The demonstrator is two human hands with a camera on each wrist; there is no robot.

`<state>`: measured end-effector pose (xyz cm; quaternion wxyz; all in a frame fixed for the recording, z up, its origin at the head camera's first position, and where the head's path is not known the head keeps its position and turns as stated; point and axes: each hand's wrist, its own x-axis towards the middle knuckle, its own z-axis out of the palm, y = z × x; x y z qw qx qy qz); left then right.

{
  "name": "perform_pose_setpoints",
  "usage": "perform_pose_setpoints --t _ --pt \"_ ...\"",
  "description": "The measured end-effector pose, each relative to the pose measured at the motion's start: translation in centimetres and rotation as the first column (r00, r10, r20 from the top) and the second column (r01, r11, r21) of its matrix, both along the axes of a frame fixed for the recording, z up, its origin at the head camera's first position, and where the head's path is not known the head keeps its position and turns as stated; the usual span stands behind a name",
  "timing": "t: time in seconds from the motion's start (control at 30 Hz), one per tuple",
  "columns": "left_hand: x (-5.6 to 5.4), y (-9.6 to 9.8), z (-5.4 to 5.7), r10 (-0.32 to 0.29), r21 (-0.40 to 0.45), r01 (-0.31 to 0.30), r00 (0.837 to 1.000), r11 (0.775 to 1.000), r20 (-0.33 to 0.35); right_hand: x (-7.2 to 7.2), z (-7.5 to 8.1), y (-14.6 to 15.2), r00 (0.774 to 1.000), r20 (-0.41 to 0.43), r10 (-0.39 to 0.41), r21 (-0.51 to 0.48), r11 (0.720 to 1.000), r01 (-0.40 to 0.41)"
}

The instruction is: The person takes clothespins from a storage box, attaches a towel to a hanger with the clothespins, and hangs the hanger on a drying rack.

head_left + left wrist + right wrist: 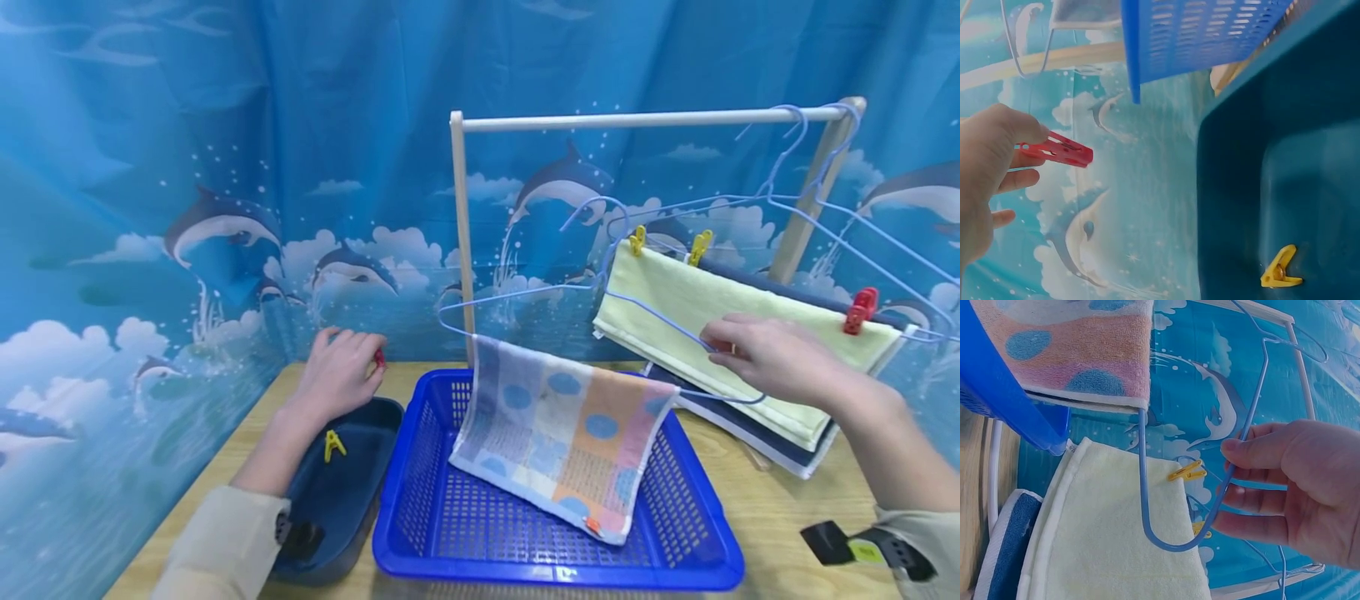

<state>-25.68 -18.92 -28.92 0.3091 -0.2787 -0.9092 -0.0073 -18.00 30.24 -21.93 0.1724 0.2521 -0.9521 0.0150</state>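
My left hand [341, 372] pinches a red clothespin [1063, 150] above the back of a dark teal bin. In that bin lies one yellow clothespin [333, 446]. With my right hand [776, 354] I grip the sloping side of a blue wire hanger [1235, 464], thumb and fingers around the wire. A multicoloured dotted towel [558, 433] is folded over this hanger's bottom bar and hangs tilted over the blue basket. No clothespin shows on that towel. Beyond my right hand hangs a pale yellow towel [675, 304], with yellow clothespins [701, 247] and a red clothespin [861, 311] on its top edge.
The blue perforated basket [558, 573] stands mid-table, with the teal bin [341, 554] at its left. Behind is a wooden rack [622, 122], two hangers hooked at its right end. A dark blue towel [727, 417] hangs behind the yellow one. A dolphin-print curtain [360, 167] backs the table.
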Motion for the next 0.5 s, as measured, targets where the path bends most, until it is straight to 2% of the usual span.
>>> perform_pose_setpoints --t 0.17,0.37,0.5 --pt "0.5 0.4 0.3 -0.031 -0.022 0.031 0.999 0.999 -0.01 -0.1 -0.1 -0.2 1.0 -0.014 -0.003 0.003 1.0 0.003" --pt "1.1 0.8 1.1 -0.099 -0.008 0.099 0.992 0.995 -0.077 -0.1 -0.1 -0.4 0.999 -0.052 0.008 0.011 1.0 -0.008" --pt "1.4 1.2 1.7 -0.099 -0.018 0.098 0.99 0.995 -0.1 -0.1 -0.1 -0.4 0.999 -0.047 0.0 0.009 1.0 0.001"
